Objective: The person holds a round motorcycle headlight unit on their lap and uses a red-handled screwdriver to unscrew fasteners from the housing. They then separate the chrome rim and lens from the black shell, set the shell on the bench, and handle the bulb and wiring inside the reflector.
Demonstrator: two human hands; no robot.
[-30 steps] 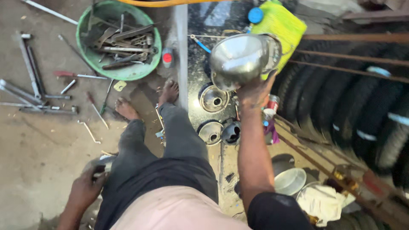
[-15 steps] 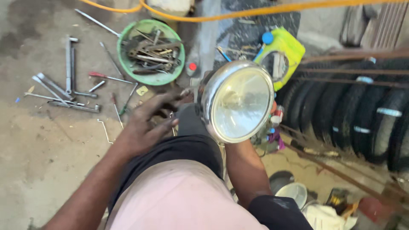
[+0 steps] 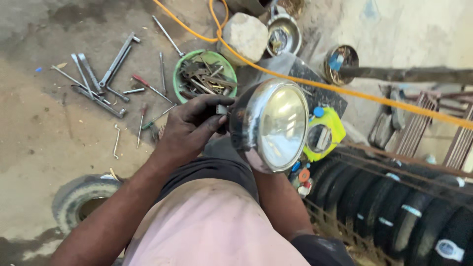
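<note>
A round chrome headlight (image 3: 273, 125) with a clear glass lens is held up over my lap, its lens facing right and up toward me. My left hand (image 3: 189, 129) is at the lamp's back left side, fingertips pinching a small grey connector (image 3: 221, 109) on the shell. My right forearm (image 3: 276, 202) rises under the lamp. The right hand itself is hidden behind the shell, which it holds from below.
A green bowl of metal tools (image 3: 204, 76) sits beyond my left hand, with wrenches and screwdrivers (image 3: 98, 74) spread on the concrete floor. An orange hose (image 3: 345, 91) crosses overhead. A yellow container (image 3: 322, 135), a row of tyres (image 3: 394, 197), a stone (image 3: 244, 34) and a small tyre (image 3: 81, 199) surround me.
The headlight was lifted off the floor parts and turned so its lens shows. My left hand rose from beside my hip to the lamp's back.
</note>
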